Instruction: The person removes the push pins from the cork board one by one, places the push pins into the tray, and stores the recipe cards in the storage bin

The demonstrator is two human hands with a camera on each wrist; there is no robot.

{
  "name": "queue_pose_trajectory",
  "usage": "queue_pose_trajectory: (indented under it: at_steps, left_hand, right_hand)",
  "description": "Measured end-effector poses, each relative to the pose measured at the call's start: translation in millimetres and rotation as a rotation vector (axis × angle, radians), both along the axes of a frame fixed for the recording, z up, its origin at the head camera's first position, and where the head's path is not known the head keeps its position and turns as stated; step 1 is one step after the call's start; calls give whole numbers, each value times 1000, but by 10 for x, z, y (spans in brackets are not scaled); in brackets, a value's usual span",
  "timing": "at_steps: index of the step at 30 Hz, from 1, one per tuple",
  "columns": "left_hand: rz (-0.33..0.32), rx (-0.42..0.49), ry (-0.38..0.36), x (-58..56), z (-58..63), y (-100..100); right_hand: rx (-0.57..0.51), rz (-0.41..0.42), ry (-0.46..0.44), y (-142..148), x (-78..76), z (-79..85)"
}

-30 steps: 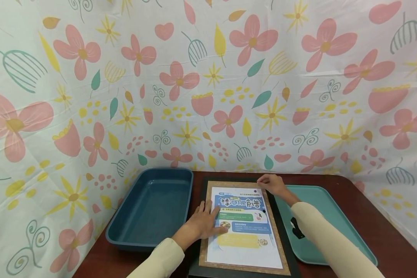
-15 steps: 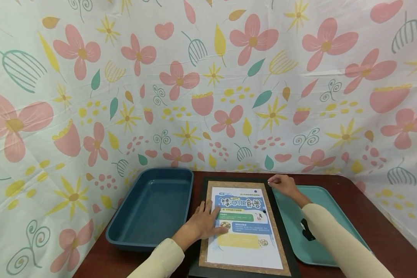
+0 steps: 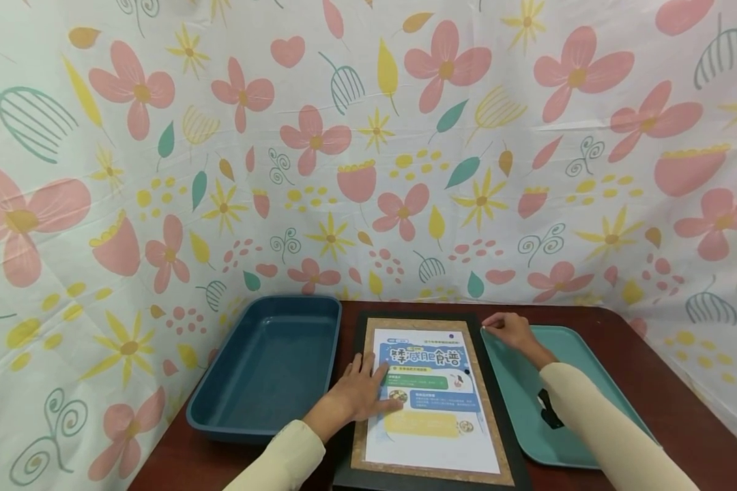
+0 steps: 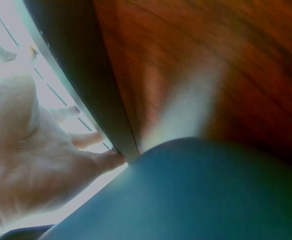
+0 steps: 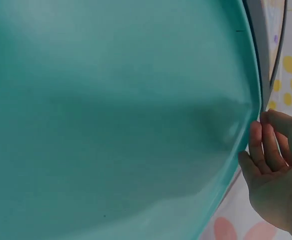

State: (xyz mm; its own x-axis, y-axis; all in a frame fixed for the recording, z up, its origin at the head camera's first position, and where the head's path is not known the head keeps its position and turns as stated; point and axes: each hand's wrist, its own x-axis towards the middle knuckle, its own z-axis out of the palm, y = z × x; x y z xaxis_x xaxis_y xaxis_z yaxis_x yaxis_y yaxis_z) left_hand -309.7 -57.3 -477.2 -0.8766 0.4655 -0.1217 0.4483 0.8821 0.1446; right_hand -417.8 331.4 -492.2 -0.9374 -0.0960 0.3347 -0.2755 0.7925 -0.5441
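Note:
A printed poster sheet (image 3: 432,447) with coloured panels lies on a cork board (image 3: 420,470) in a black frame (image 3: 522,470). Spread over the poster's left edge is my left hand (image 3: 356,392), fingers straight, thumb across the sheet. The left wrist view shows this hand (image 4: 40,140) from the palm side beside the frame. My right hand (image 3: 516,334) is at the far left corner of a teal tray (image 3: 580,354), its thumb and fingertips pinching a small white thing (image 3: 483,329). In the right wrist view the hand (image 5: 278,165) has its fingertips right at the tray rim.
A deep dark blue basin (image 3: 264,375) stands left of the board on a reddish-brown table (image 3: 657,382). A flower-print cloth (image 3: 368,150) hangs behind and at the sides. A dark dot (image 3: 467,372) shows on the poster's right edge.
My right hand has moved right, from the board's far right corner to over the tray's far left corner. The left hand and poster stay in place.

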Motion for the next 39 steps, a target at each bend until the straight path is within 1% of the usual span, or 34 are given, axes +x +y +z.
queue_pose_trajectory:
  at_steps: [10,19,22,29,35,39]
  left_hand:
    - [3,-3,6,-5,-12,5]
    - [2,-11,17,-4,-11,8]
    - [4,-10,14,-5,-17,6]
    - [3,-9,15,-9,-30,3]
    - [-1,-10,18,-10,-34,2]
    - [-1,-7,12,-10,-31,6]
  right_hand:
    - [23,-9,-9,27,73,4]
    - [22,-39,-37,101,20,-125]
    - [28,-46,-41,105,23,-143]
    - [43,-49,-14,73,86,-128]
    - [32,-43,-26,56,137,-117]
    - [31,-40,-21,74,133,-143]
